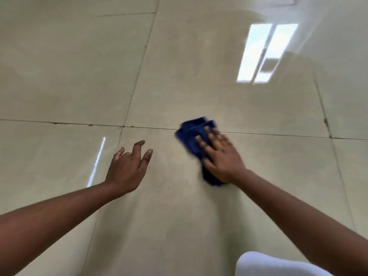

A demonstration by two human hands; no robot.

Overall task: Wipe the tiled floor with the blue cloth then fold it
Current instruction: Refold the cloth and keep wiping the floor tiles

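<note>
Glossy beige tiled floor, grout lines crossing: your right hand presses flat, fingers spread, on the bunched blue cloth at centre, left hand hangs loose, holding nothing; wiping apparently underway, folding not yet done

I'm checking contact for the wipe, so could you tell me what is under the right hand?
The blue cloth lies under the right hand, flat on the tiled floor. The cloth's middle is covered by the hand.

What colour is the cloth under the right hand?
Dark blue. The cloth shows best in the head view, pressed flat under the right hand.
</note>
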